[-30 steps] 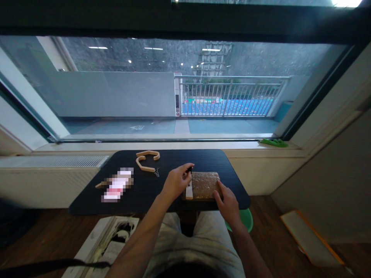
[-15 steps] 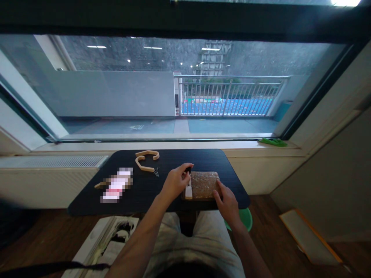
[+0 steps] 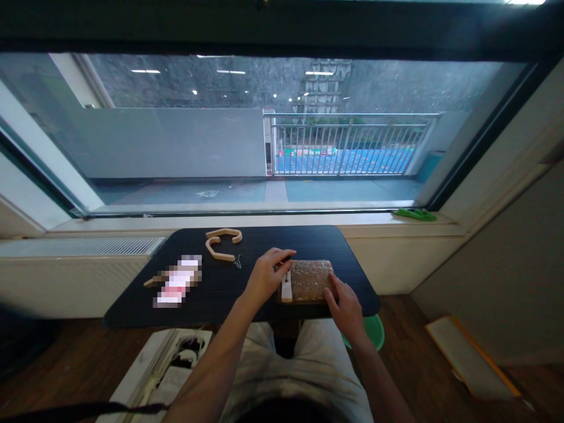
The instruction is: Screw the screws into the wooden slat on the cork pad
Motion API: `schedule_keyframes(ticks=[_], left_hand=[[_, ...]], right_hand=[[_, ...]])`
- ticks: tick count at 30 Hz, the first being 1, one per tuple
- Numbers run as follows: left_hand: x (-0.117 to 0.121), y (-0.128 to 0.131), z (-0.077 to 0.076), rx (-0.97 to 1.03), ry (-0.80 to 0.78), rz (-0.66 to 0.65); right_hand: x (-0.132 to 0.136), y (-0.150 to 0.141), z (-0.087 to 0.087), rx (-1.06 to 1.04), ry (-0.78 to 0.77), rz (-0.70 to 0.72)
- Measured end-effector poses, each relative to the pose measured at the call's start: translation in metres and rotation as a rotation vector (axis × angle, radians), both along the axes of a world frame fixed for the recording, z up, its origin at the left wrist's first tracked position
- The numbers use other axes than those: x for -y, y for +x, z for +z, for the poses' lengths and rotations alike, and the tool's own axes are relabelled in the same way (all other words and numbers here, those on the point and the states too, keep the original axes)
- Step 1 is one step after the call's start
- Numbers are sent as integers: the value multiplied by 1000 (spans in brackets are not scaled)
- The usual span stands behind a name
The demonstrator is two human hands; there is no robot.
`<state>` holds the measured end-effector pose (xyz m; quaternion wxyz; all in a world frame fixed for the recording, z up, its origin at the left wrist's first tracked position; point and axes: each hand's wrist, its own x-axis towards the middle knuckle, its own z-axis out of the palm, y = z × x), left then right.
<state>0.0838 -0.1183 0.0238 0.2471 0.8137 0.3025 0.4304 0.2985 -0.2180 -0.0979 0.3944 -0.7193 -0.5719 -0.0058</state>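
Observation:
A brown block-shaped thing [image 3: 311, 282] in clear, crinkled wrapping lies flat at the table's near edge. Along its left side runs a pale strip [image 3: 286, 291] that looks wooden, with a dark slot or mark in it. My left hand [image 3: 268, 275] closes thumb and fingers over the strip's far end, which is hidden under them. At the block's right edge is my right hand [image 3: 345, 302], its thumb on top and its fingers against the side.
On the dark table [image 3: 259, 294] lie two curved wooden pieces [image 3: 220, 255] and a small dark metal item [image 3: 238, 262]. A blurred-out pink and white item [image 3: 177, 282] lies left. Below are an open white box [image 3: 150, 364] and a green basin [image 3: 374, 332]. A window [image 3: 264, 147] stands ahead.
The small black thing seen between my left fingers before no longer shows. Those fingers now lie flatter and lower over the strip's end. My right hand stays in place.

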Motion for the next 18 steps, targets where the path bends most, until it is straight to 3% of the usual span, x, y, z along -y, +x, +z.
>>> schedule_keyframes(ticks=[9, 18], left_hand=[[0, -1, -5, 29, -17, -32], [3, 1, -8, 65, -65, 33]], right_hand=[[0, -1, 1, -10, 2, -5], [-1, 0, -1, -16, 2, 1]])
